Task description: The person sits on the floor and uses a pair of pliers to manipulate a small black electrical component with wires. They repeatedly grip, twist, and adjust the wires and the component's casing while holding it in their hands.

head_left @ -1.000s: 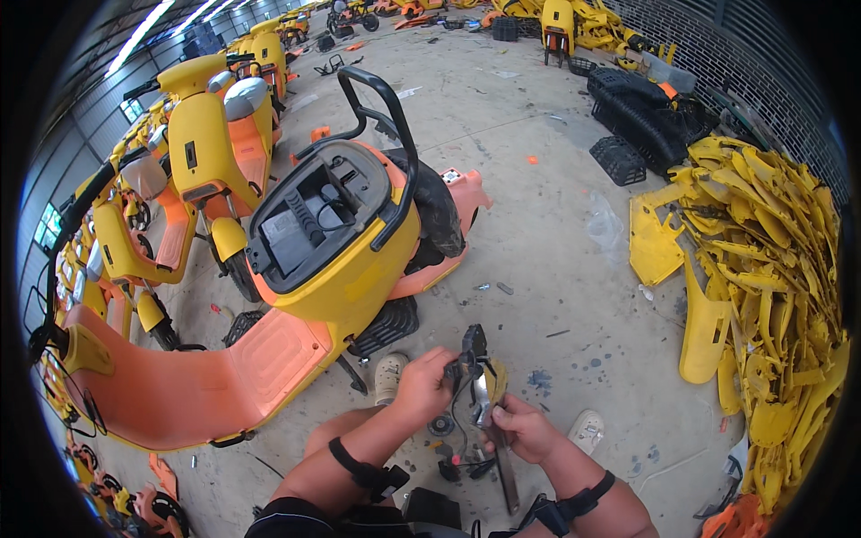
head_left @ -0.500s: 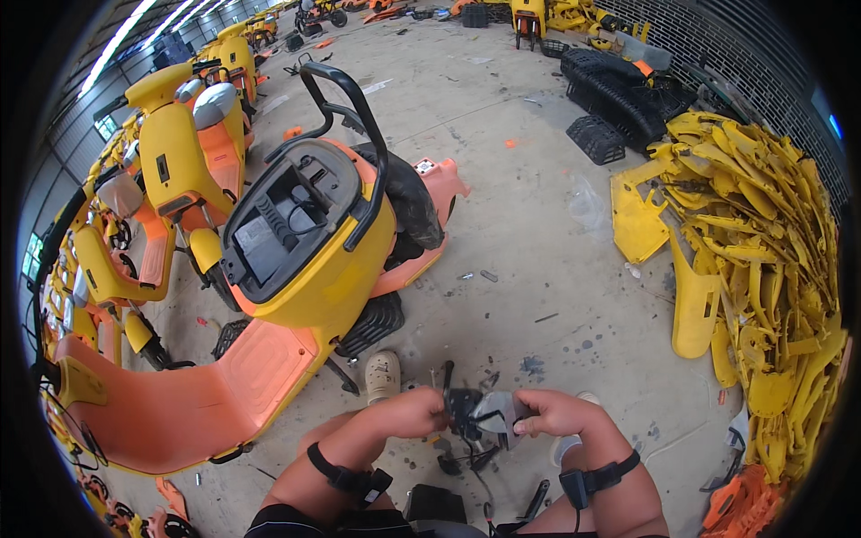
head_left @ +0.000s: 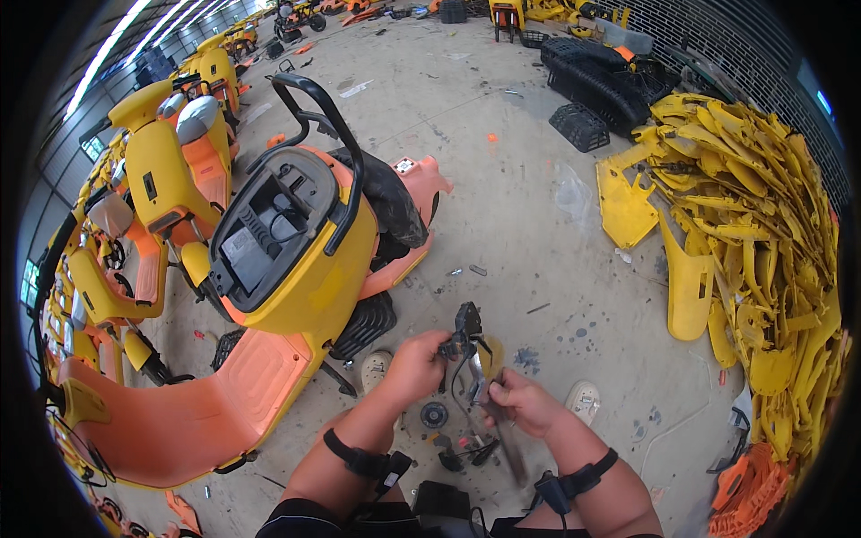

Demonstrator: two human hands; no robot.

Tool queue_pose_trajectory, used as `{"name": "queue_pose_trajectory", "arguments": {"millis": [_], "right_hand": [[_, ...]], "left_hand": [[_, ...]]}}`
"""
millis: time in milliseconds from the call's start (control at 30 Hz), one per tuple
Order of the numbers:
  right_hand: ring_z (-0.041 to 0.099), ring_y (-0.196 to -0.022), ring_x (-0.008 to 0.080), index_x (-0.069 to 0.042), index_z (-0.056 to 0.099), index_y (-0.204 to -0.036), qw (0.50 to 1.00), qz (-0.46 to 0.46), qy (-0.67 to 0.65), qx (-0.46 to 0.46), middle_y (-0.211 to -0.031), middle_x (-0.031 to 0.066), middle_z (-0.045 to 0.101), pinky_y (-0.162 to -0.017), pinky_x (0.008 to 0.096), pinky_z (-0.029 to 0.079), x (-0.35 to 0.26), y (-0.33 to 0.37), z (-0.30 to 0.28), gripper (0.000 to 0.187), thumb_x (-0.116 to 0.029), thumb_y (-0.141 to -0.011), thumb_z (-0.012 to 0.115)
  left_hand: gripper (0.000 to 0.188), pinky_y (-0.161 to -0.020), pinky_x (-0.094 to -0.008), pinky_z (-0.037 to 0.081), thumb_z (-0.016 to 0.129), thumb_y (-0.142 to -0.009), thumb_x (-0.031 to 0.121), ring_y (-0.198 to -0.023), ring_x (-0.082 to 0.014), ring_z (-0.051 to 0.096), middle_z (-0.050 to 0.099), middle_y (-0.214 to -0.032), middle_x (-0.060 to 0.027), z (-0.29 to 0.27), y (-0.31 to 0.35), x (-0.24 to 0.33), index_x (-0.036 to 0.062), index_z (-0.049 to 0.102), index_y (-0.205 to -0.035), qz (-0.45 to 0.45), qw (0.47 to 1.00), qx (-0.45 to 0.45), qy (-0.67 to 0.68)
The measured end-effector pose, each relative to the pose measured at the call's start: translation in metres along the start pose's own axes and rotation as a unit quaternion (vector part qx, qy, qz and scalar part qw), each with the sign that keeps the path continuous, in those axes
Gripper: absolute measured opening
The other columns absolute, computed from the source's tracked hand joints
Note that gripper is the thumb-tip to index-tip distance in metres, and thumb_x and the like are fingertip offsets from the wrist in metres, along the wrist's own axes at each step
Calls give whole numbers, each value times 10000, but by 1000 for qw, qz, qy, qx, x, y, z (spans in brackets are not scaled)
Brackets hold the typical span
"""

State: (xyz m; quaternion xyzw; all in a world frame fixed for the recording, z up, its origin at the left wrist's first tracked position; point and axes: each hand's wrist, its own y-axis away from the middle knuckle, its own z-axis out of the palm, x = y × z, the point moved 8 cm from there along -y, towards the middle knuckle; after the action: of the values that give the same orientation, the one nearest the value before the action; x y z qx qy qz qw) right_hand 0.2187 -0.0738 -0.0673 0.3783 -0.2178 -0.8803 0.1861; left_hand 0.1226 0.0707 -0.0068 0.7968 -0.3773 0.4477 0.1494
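Observation:
Between my knees a black part with a thin cable (head_left: 465, 325) is held up off the floor, its exact kind unclear. My left hand (head_left: 420, 363) is closed on its left side. Against its right side is a flat silver and yellowish piece (head_left: 490, 360). My right hand (head_left: 529, 405) is closed at the lower end of that piece, thumb on top. A long dark bar (head_left: 512, 451), blurred, hangs below the right fingers; whether it is joined to the silver piece I cannot tell. Under the hands a small black wheel-like disc (head_left: 434, 414) lies on the floor.
At my left stands a yellow and orange scooter (head_left: 305, 278) with its seat compartment uncovered. More yellow scooters (head_left: 166, 170) line the left side. A tall heap of yellow panels (head_left: 744, 224) rises at the right, with orange pieces (head_left: 753, 489) below and black baskets (head_left: 579, 128) behind.
Both hands have lifted the black part up and forward and turned it. The silver piece now shows its narrow side, and the dark bar shows below my right hand. The floor disc has come into sight.

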Motion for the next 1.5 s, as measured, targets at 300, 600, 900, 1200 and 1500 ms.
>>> {"name": "queue_pose_trajectory", "arguments": {"millis": [300,600,900,1200,1500], "right_hand": [[531,-749,109,-48,585,-1089,913,23,405,-36,-879,8,600,-680,283,461,-26,39,-42,269,-165,-873,695],[601,-858,181,-34,531,-1196,980,-43,192,26,-1007,63,637,-749,342,505,-18,32,-35,357,-206,-908,656],[641,-787,264,-29,520,-1101,991,-24,-123,44,-984,126,633,-687,385,530,0,16,-8,250,-221,-957,588],[570,-785,158,-25,543,-1137,981,-71,148,104,-951,59,615,-681,307,483,-21,38,-45,263,-120,-902,612],[596,-842,160,-21,567,-1163,964,-24,266,19,-1001,67,649,-735,311,495,-26,46,-58,330,-141,-873,669]], "left_hand": [[248,-798,-340,505,604,-837,-36,-847,-185,626,687,-896,-106,59,44,-12,7,640,-1078,-31,897,-424,121],[176,-670,-434,503,582,-779,9,-804,-418,629,651,-837,-206,21,8,9,30,675,-927,-1,990,-133,44],[299,-753,-459,521,554,-764,-23,-875,-410,642,675,-934,-187,16,-14,11,45,679,-1027,-29,998,46,22],[174,-688,-389,519,580,-872,51,-748,-297,663,653,-828,-180,52,-4,-8,49,657,-1028,-51,980,-184,62],[184,-663,-366,510,524,-962,136,-685,-236,638,641,-744,-126,63,16,2,-27,600,-923,-58,927,-361,82]]}}
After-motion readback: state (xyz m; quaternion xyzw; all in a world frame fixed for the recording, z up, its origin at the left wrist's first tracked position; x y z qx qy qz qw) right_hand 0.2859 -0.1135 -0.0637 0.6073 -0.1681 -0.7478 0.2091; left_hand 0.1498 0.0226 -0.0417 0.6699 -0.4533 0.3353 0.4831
